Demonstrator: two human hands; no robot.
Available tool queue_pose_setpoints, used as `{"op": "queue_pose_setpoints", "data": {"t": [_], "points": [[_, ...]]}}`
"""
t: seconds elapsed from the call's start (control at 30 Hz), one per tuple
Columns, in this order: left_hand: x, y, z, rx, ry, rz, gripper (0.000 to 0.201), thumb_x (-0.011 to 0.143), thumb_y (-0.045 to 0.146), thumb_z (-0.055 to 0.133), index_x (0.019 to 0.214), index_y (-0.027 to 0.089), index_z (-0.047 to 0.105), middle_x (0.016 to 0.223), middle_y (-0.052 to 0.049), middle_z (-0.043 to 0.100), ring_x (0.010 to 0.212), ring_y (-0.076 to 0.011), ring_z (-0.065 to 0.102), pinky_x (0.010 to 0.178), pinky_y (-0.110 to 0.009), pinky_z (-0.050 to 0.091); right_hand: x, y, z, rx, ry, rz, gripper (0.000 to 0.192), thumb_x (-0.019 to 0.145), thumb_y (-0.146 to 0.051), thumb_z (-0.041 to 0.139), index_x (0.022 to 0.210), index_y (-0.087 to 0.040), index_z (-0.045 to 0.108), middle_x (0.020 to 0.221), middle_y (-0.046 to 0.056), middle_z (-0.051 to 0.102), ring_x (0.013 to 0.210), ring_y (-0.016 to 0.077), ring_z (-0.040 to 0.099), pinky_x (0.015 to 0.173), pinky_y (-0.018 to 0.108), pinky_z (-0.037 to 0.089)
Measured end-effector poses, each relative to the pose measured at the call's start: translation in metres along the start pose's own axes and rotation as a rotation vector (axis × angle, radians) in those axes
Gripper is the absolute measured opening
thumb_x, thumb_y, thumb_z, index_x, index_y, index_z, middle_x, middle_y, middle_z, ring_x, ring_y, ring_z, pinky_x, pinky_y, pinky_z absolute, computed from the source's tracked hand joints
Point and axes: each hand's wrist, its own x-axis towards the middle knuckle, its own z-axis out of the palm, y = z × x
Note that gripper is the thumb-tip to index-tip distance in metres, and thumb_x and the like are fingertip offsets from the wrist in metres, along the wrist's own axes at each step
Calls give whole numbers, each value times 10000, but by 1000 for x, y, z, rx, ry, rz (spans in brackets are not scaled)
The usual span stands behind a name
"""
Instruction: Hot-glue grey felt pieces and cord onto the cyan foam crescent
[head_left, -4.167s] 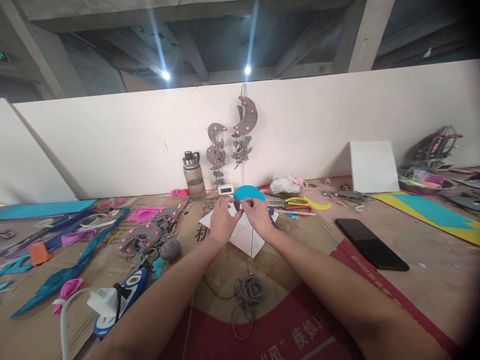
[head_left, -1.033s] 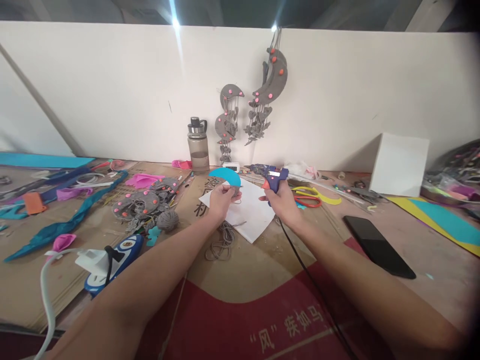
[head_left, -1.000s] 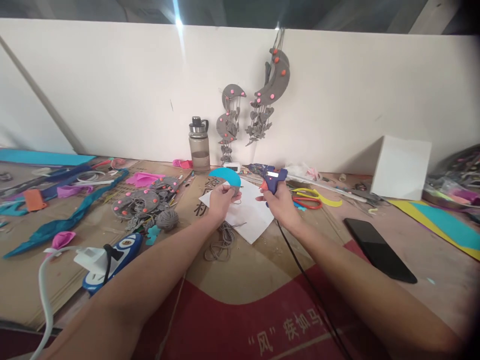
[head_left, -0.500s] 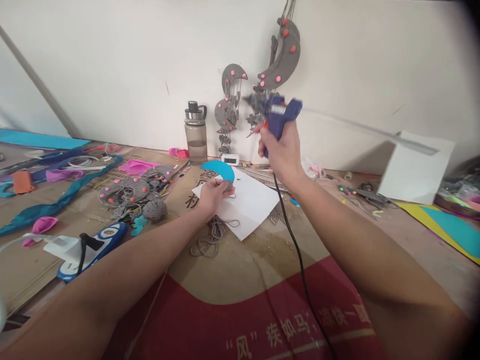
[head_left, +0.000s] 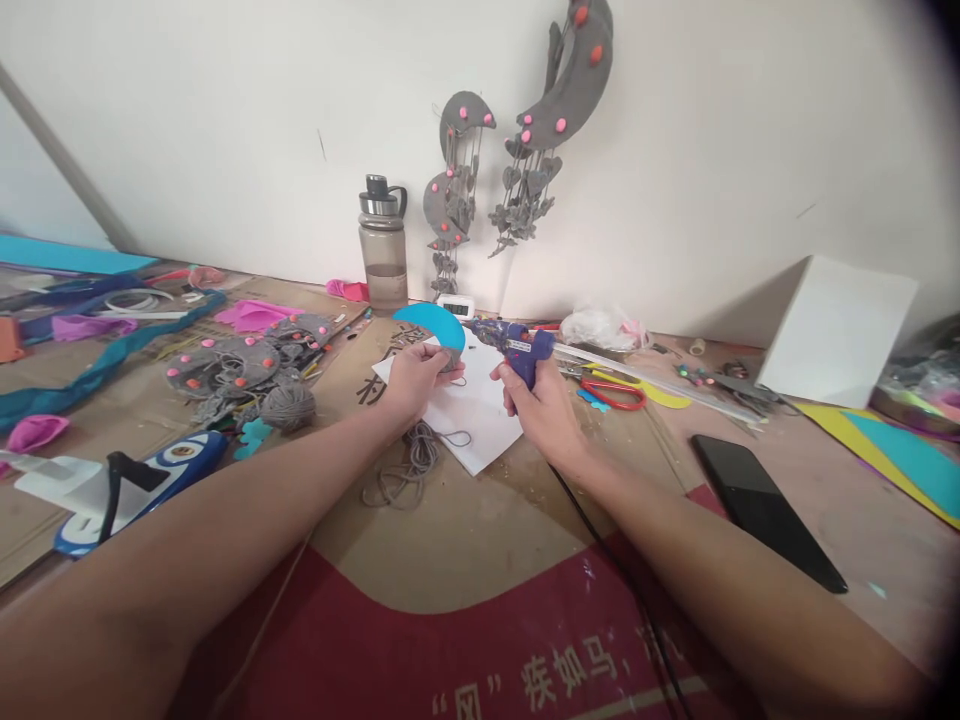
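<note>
Down from head height comes the right hand [head_left: 541,405], clamped on the glue gun [head_left: 516,345], nozzle aimed at the blue crescent [head_left: 431,325] the left hand [head_left: 411,378] pinches steady.

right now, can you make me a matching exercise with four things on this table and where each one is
Things:
1. glue gun
2. blue crescent
3. phone
4. grey yarn ball

Places:
A. lying flat on the table, off to the right of the right arm
B. held in the right hand, nozzle pointing left
C. on the table to the left of the left arm, beside grey cutouts
D. pinched in the left hand, above the white sheet

Pairs: 1-B, 2-D, 3-A, 4-C
</note>
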Motion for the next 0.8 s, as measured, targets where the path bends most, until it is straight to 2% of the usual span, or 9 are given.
{"op": "queue_pose_setpoints", "data": {"t": [0.2, 0.5, 0.8], "points": [[-3, 2, 2, 2, 25, -10, 92, 740, 141, 647, 711, 92, 575, 668, -32, 614, 658, -138, 665, 764, -353, 589, -1, 1, 2, -84, -112, 13, 272, 892, -426, 478, 990, -174, 506, 696, 11, 610, 523, 139, 546, 581, 296, 445], [-4, 3, 3, 4, 5, 4, 102, 746, 111, 628, 688, 102, 544, 627, 4, 564, 634, -134, 665, 758, -360, 590, -6, 8, 10, -170, -69, -52, 349, 918, -448, 425, 1060, -148, 532, 657, 34, 610, 608, 197, 589, 644, 326, 452], [-3, 1, 1, 23, -42, 30, 104, 770, 135, 619, 693, 103, 556, 654, -23, 609, 663, -135, 671, 740, -322, 585, -8, 9, 15, -208, -37, -60, 350, 915, -443, 419, 1068, -145, 519, 681, 47, 601, 650, 215, 584, 651, 332, 440]]}}
